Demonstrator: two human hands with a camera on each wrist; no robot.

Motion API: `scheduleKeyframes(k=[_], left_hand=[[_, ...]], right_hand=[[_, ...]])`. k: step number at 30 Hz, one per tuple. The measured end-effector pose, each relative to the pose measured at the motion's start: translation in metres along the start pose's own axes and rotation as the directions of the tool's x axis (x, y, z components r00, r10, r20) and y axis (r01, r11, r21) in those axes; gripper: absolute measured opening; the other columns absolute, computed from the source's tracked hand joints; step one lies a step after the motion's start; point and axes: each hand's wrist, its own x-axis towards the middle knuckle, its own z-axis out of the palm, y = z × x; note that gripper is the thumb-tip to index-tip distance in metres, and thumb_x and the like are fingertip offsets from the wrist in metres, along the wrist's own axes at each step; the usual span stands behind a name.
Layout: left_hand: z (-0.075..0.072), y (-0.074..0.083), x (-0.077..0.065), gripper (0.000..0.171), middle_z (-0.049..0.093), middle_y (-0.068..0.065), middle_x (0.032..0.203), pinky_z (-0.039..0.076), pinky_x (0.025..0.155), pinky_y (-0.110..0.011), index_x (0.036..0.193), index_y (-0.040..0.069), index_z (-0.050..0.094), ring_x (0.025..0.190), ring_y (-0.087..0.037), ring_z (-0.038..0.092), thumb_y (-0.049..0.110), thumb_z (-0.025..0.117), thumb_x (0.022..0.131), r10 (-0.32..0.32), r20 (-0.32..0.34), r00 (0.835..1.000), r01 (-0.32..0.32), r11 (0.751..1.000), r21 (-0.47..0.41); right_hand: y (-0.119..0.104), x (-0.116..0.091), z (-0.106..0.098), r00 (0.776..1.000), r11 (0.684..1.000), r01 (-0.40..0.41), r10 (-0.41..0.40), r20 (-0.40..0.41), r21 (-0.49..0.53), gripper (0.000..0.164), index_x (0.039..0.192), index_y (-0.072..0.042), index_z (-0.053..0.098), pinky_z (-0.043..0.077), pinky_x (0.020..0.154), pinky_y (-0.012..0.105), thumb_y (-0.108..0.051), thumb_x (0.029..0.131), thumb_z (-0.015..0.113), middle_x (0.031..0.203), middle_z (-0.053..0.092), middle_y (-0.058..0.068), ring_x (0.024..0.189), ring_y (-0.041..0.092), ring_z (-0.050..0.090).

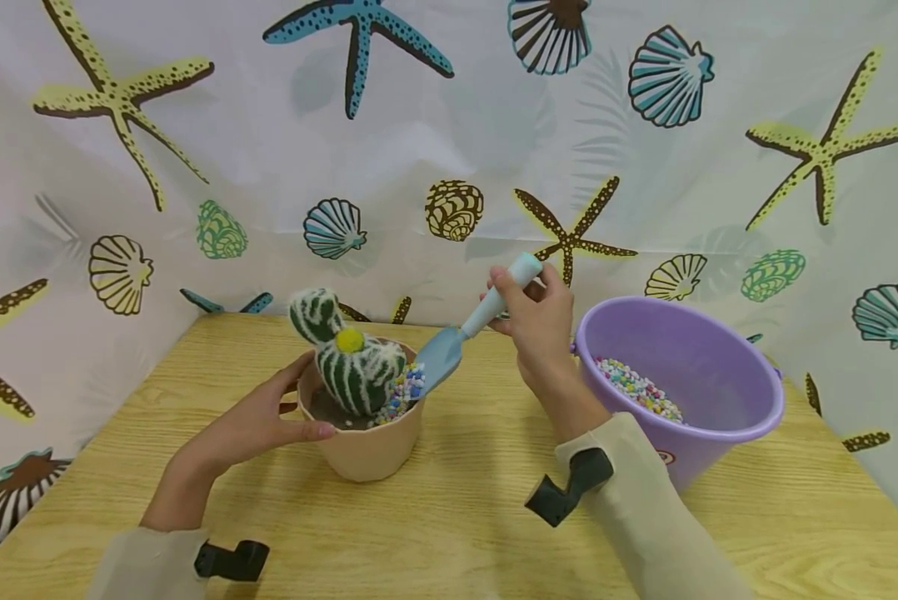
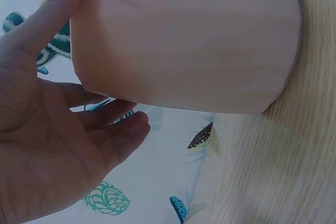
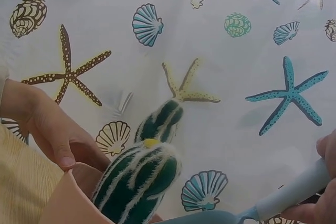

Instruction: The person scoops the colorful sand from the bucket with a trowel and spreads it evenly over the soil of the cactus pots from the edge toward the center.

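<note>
A peach flower pot (image 1: 370,454) holds a plush green-and-white cactus (image 1: 353,379) with a yellow flower. My left hand (image 1: 257,421) grips the pot's left side, thumb at the near rim and fingers around the far side; the left wrist view shows them against the pot wall (image 2: 184,51). My right hand (image 1: 535,321) grips the pale handle of a blue trowel (image 1: 441,357). The blade tilts down over the pot's right rim, its tip among small colourful beads (image 1: 400,396) beside the cactus. In the right wrist view, the trowel's handle (image 3: 291,192) slopes down toward the pot.
To the right of my right hand stands a purple bucket (image 1: 700,429) with more colourful beads (image 1: 640,387) inside. Everything stands on a wood-grain table (image 1: 486,500). A white cloth (image 1: 449,142) printed with shells and starfish hangs behind and along the sides.
</note>
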Motion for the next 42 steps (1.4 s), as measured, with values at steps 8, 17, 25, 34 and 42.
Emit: scheduleKeyframes(k=[8,17,25,34,42], left_hand=[[0.0,0.002,-0.001,0.1,0.008,-0.025,0.157,0.031,0.103,-0.066,0.154,0.005,0.001,0.137,-0.052,0.02,0.028,0.071,0.086,0.002,-0.001,1.0,-0.002,1.0,0.004],[0.001,0.002,0.002,0.1,0.007,-0.025,0.157,0.029,0.105,-0.065,0.153,0.005,0.001,0.14,-0.049,0.017,0.028,0.071,0.086,0.014,-0.003,1.0,-0.014,1.0,0.002],[0.001,0.002,0.002,0.099,0.008,-0.024,0.157,0.027,0.106,-0.065,0.153,0.005,0.002,0.141,-0.047,0.015,0.026,0.071,0.086,0.032,-0.003,0.999,-0.032,0.999,0.002],[0.0,0.004,0.0,0.099,0.008,-0.026,0.157,0.027,0.106,-0.065,0.153,0.003,0.002,0.14,-0.05,0.016,0.03,0.07,0.087,0.001,-0.024,1.0,0.0,0.998,0.055],[0.005,0.012,-0.009,0.092,0.015,-0.031,0.153,0.036,0.099,-0.064,0.151,-0.003,0.008,0.132,-0.054,0.027,0.033,0.066,0.09,-0.03,-0.044,0.999,0.034,0.995,0.098]], right_hand=[[-0.006,0.001,0.001,1.0,1.0,0.015,-0.015,-0.016,-0.002,0.021,0.11,0.0,0.054,0.059,0.067,0.033,-0.009,0.093,0.062,0.093,0.062,0.011,0.079,0.013,0.067],[0.005,-0.001,0.006,1.0,1.0,-0.013,0.013,0.003,-0.007,0.021,0.11,-0.001,0.054,0.057,0.077,0.048,-0.011,0.093,0.061,0.098,0.062,0.012,0.084,0.02,0.066],[-0.002,-0.001,0.002,1.0,1.0,0.004,-0.004,0.003,-0.013,0.02,0.111,-0.002,0.054,0.058,0.072,0.041,-0.01,0.093,0.061,0.097,0.062,0.015,0.082,0.019,0.067],[-0.014,0.001,-0.012,0.999,0.999,0.033,-0.033,0.006,-0.038,0.016,0.106,-0.004,0.055,0.057,0.062,0.03,-0.015,0.095,0.059,0.094,0.062,0.012,0.081,0.013,0.067],[-0.022,0.003,-0.032,0.998,0.998,0.05,-0.05,-0.025,-0.028,0.011,0.101,-0.004,0.054,0.059,0.063,0.034,-0.013,0.095,0.058,0.087,0.061,0.007,0.075,0.011,0.067]])
